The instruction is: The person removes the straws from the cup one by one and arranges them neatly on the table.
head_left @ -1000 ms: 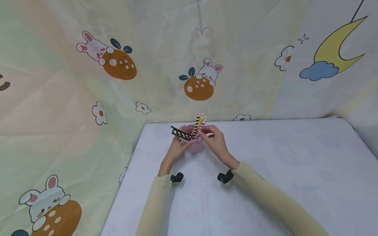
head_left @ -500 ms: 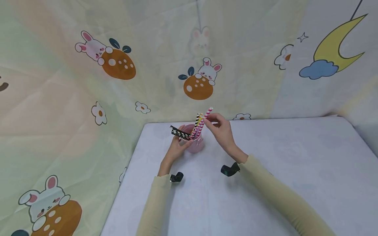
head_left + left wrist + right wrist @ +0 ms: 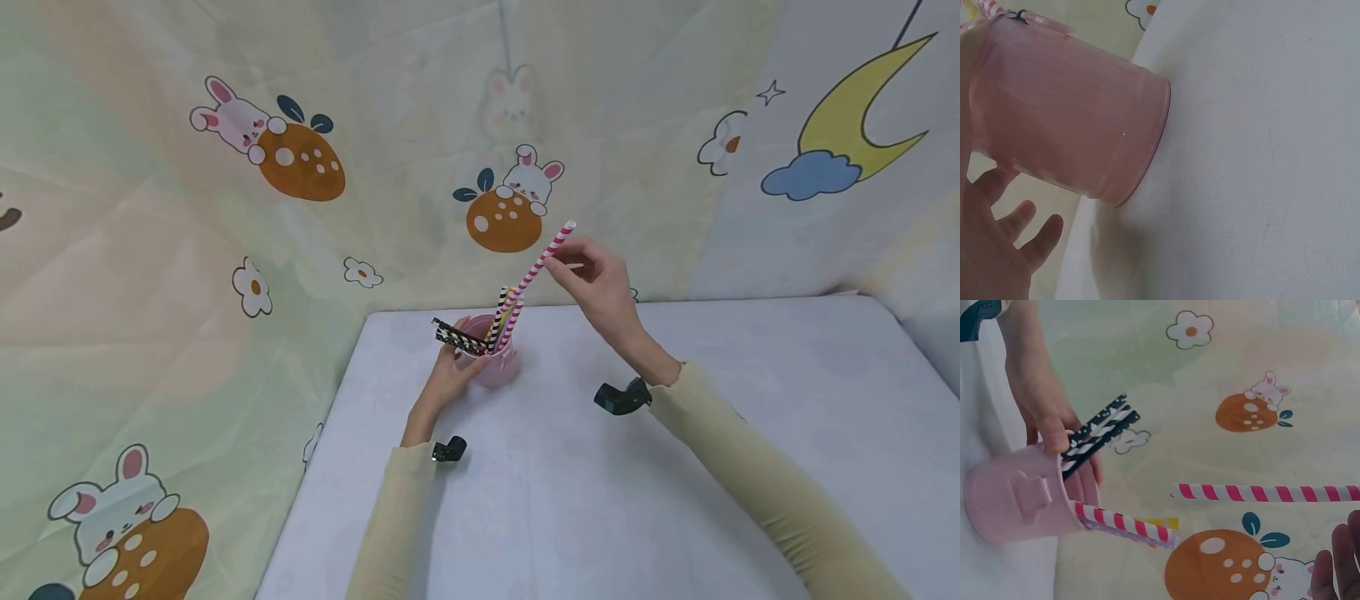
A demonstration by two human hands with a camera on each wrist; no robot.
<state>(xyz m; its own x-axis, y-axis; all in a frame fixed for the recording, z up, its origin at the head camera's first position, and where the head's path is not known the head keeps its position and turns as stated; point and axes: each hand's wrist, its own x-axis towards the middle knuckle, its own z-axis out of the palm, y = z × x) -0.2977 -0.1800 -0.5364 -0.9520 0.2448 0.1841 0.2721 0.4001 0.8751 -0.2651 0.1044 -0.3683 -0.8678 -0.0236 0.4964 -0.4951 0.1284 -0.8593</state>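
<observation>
A pink cup [image 3: 497, 377] stands upright near the table's back edge, held at its rim by my left hand [image 3: 447, 379]. Black patterned straws [image 3: 1100, 439] lean to one side inside it, by the left thumb. Toward the other side lean another pink-striped straw [image 3: 1125, 524] and a yellow one [image 3: 1166, 522]. My right hand [image 3: 596, 283] pinches a pink-and-white striped straw [image 3: 543, 260] near its upper end, up and right of the cup. In the right wrist view that straw's lower end hangs free, apart from the cup; the pinching fingertips lie outside that view.
A white cloth covers the table [image 3: 525, 500]. Behind it hangs a pale curtain [image 3: 405, 208] printed with rabbits, flowers and a moon. Small black cameras sit at the left wrist [image 3: 450, 449] and the right wrist [image 3: 624, 397].
My right hand has moved up and to the right, drawing one pink-striped straw out of the cup. The left hand and cup have stayed in place.
</observation>
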